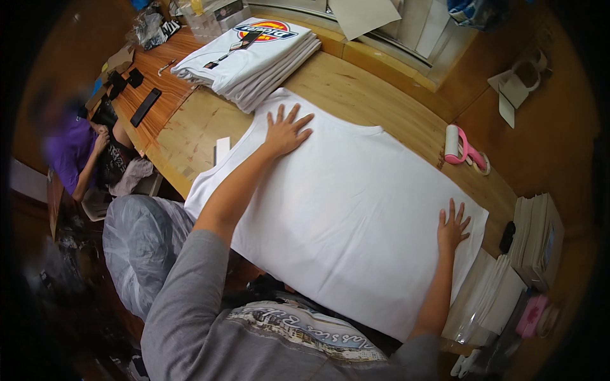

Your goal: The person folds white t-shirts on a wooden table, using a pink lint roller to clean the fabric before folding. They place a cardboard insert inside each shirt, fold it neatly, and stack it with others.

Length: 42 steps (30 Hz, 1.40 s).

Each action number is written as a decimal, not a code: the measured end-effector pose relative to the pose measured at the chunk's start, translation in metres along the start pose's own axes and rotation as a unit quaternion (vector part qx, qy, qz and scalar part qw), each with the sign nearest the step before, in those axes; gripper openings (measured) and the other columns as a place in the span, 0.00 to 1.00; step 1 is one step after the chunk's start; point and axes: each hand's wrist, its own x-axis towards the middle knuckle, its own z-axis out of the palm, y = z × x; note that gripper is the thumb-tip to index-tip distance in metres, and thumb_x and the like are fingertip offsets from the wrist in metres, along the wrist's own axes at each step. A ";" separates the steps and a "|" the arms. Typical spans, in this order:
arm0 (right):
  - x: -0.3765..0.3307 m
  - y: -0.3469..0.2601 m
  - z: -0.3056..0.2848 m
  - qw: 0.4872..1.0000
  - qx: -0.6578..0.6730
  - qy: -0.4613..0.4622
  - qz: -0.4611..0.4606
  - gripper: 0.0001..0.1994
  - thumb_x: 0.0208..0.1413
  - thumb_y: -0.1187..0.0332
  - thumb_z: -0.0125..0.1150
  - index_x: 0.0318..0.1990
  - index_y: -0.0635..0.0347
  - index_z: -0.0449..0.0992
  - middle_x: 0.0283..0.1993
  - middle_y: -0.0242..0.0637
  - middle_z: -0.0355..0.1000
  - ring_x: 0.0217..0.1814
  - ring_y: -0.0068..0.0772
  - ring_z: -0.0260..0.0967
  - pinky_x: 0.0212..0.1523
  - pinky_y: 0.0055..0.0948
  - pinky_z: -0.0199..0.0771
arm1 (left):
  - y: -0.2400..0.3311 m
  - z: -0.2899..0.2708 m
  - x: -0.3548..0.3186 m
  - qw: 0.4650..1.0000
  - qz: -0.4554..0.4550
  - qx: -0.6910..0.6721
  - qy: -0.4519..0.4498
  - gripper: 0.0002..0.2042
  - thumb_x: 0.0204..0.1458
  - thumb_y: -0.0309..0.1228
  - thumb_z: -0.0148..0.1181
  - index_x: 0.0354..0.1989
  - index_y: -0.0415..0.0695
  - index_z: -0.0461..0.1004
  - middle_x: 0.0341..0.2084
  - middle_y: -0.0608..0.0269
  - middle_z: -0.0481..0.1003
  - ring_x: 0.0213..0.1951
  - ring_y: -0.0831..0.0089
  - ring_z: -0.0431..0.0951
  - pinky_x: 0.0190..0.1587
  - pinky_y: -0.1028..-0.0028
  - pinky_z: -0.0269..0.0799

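A white T-shirt (343, 203) lies spread over the wooden table (375, 82), its neckline toward the far edge and its near part hanging by my body. My left hand (287, 131) rests flat near the shirt's upper left, fingers spread. Toward the shirt's right end, my right hand (452, 227) presses down with its fingers apart. Neither hand grips anything. Some faint creases run across the fabric between them.
Folded white shirts (254, 60) are stacked at the back left, near a black phone (146, 106). A pink-handled lint roller (462, 146) lies at right, beyond flat packs (486, 295) and a stack of boards (535, 238). A seated person (70, 149) is at far left.
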 end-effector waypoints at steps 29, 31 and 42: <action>-0.268 0.188 0.084 0.819 0.068 0.236 0.518 0.31 0.39 0.48 0.59 0.44 0.66 0.63 0.43 0.50 0.62 0.47 0.48 0.59 0.46 0.40 0.62 | -0.137 -0.080 -0.201 0.897 -0.218 -0.384 -0.010 0.15 0.42 0.34 0.56 0.35 0.37 0.63 0.26 0.51 0.71 0.27 0.63 0.72 0.29 0.69 0.66; -0.273 0.170 0.082 0.756 0.266 0.305 0.514 0.34 0.36 0.44 0.59 0.40 0.70 0.65 0.42 0.52 0.64 0.45 0.42 0.61 0.46 0.40 0.61 | -0.133 -0.099 -0.195 0.772 -0.208 -0.601 -0.017 0.14 0.43 0.24 0.52 0.39 0.40 0.58 0.25 0.55 0.70 0.26 0.72 0.70 0.27 0.76 0.65; -0.304 0.150 0.063 0.755 0.552 0.099 0.340 0.24 0.47 0.58 0.54 0.50 0.62 0.60 0.53 0.46 0.57 0.53 0.42 0.56 0.50 0.39 0.59 | -0.146 -0.059 -0.202 0.859 -0.044 -0.509 -0.032 0.22 0.31 0.17 0.42 0.39 0.39 0.70 0.40 0.58 0.70 0.46 0.69 0.66 0.52 0.74 0.56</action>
